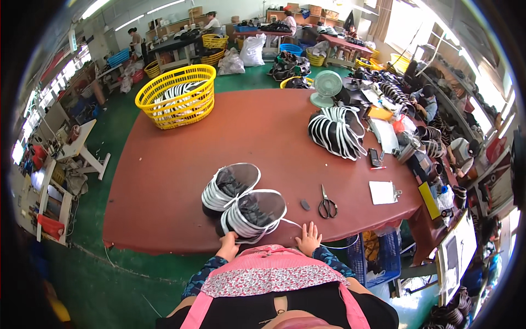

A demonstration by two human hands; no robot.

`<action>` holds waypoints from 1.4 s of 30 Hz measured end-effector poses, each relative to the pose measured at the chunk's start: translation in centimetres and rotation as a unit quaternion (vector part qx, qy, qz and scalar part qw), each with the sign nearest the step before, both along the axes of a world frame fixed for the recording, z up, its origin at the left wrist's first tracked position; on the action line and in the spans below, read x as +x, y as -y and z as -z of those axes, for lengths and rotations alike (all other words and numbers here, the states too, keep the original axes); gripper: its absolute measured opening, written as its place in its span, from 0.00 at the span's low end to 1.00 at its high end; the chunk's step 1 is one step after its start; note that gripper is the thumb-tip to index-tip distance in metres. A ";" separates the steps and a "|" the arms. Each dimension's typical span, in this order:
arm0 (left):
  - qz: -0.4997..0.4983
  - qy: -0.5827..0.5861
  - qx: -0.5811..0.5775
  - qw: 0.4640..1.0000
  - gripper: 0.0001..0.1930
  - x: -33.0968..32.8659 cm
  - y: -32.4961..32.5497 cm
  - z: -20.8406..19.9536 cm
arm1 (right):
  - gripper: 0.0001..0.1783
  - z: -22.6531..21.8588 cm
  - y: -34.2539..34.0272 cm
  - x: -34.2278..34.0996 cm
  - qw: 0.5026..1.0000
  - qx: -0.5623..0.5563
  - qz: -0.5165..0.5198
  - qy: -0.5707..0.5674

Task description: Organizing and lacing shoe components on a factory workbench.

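Two bundles of stacked shoe uppers, black with white bands, lie side by side at the table's near edge. My left hand (228, 245) grips the lower left edge of the nearer bundle (255, 215); its fingers are partly hidden. The farther bundle (230, 185) leans against it. My right hand (309, 239) rests flat on the table edge with its fingers spread, holding nothing. A thin white cord (292, 222) runs from the nearer bundle toward that hand. Black-handled scissors (327, 206) and a small dark oval piece (305, 204) lie just beyond the right hand.
On the red-brown table (164, 186), a yellow basket (178, 104) holding striped uppers stands far left. Another upper bundle (337, 131), a green fan (327, 86), a phone (375, 158) and a clipboard (383, 192) are at right. A blue crate (383, 257) sits below the table edge.
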State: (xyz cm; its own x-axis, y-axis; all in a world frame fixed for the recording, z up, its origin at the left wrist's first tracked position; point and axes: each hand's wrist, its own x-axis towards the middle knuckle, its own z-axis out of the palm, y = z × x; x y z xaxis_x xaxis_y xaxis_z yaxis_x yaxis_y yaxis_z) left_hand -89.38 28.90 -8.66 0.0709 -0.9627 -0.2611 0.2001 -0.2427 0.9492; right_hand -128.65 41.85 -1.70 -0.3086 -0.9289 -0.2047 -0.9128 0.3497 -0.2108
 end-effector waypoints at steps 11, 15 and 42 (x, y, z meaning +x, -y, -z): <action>0.063 -0.059 0.039 0.995 0.12 -8.3 2.0 -3.2 | 0.49 0.0 -3.0 -4.5 0.995 -0.074 -0.059 -0.012; 0.030 -0.131 0.268 0.954 0.22 -9.0 2.2 -1.5 | 0.47 -1.3 -4.0 -7.9 0.992 -0.065 -0.103 0.022; -0.063 0.468 0.102 0.876 0.47 -46.0 -6.2 0.8 | 0.14 3.0 7.2 -84.7 0.864 -0.268 0.217 0.366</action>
State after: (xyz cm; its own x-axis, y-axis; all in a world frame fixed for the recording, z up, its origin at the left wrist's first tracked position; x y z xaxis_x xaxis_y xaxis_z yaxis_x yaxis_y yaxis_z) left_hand -135.43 35.08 -9.42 0.4488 -0.8716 -0.1973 -0.6046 -0.4587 0.6512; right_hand -213.36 34.65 -4.73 -0.6216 -0.7804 -0.0679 -0.2743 0.2980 -0.9143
